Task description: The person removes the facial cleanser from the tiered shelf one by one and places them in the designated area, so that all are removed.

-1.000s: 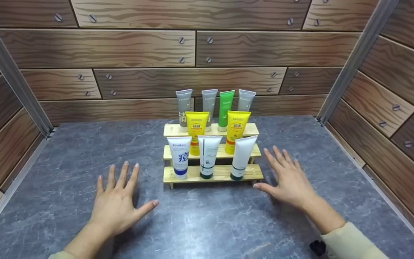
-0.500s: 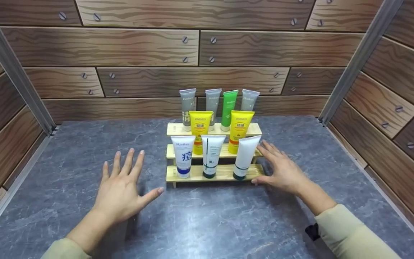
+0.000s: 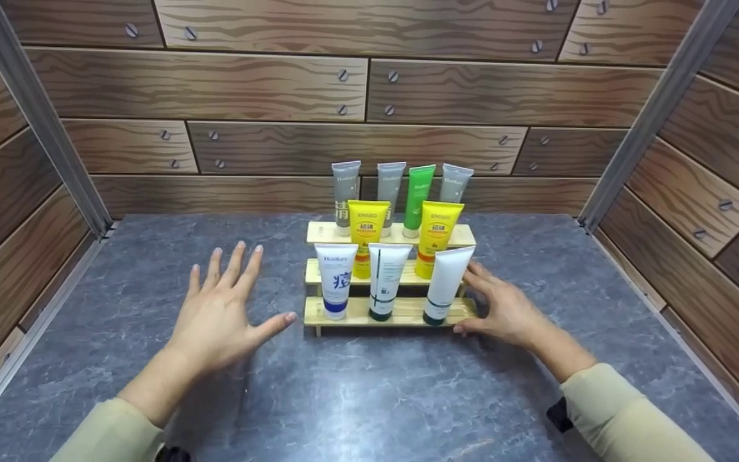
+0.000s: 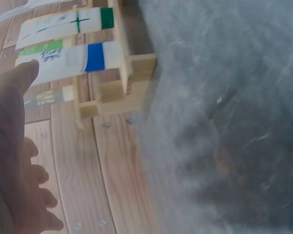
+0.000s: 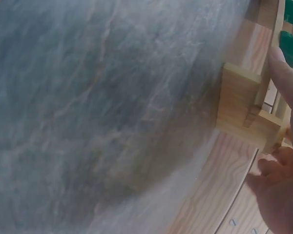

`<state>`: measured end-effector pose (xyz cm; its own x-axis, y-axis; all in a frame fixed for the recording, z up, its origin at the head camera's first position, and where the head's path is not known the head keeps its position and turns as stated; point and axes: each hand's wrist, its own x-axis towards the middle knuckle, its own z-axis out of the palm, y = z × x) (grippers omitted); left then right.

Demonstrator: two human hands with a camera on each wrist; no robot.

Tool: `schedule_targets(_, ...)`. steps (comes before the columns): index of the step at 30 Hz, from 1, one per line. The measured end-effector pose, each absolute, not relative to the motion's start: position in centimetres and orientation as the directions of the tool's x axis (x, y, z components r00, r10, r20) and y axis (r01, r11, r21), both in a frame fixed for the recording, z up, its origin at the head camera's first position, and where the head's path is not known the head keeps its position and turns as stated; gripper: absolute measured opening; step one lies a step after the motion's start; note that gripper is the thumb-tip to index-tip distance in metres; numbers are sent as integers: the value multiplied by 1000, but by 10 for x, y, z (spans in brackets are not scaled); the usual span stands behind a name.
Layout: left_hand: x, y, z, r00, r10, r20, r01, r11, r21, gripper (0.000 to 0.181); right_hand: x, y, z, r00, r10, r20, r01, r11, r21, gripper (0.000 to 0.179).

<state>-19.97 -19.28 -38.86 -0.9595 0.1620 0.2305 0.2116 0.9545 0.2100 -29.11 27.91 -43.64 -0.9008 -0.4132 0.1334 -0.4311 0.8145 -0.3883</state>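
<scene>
A three-step wooden display rack (image 3: 358, 312) stands on the grey table, with squeeze tubes upright on its steps. In front are a white tube with a blue band (image 3: 335, 279), a white tube with dark print (image 3: 387, 279) and a plainer white tube (image 3: 448, 285). My right hand (image 3: 504, 308) grips the rack's right end, thumb at the bottom step's front edge and fingers curled behind; their tips are partly hidden. Left of the rack, my left hand (image 3: 222, 314) is spread and apart from it. In the left wrist view its thumb (image 4: 24, 75) overlaps the tubes.
Two yellow tubes (image 3: 369, 224) stand on the middle step. Grey tubes (image 3: 346, 192) and a green tube (image 3: 419, 199) occupy the top step. Wood-patterned walls (image 3: 247, 86) enclose the table (image 3: 356, 398) at the back and sides.
My right hand has moved left onto the rack's right end, its fingers bending in. My left hand has moved forward, still spread. The head view has shifted slightly.
</scene>
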Motion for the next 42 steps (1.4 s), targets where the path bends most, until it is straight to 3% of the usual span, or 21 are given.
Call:
schedule_targets(11,-226,-206,-331,-926,235,294,333,875,350,110,-295,284,-443,-887,-433,156,-458,793,-401,109)
schedule_targets(25,-290,-176,-292,-781,257,569,571,661,487,75,-297,283,-447,-867,-448,217,-497,760,-419,105)
schedule_targets(36,-334,-146,-307,-866,279,414,494,354,794,55,-296,284,-447,-870,-438,226,-493,761,-422,105)
schedule_targets(42,-348,-136,-317,-875,300,380,454,236,859,48,-296,284,-449,-875,-435,214,-485,770,-414,105)
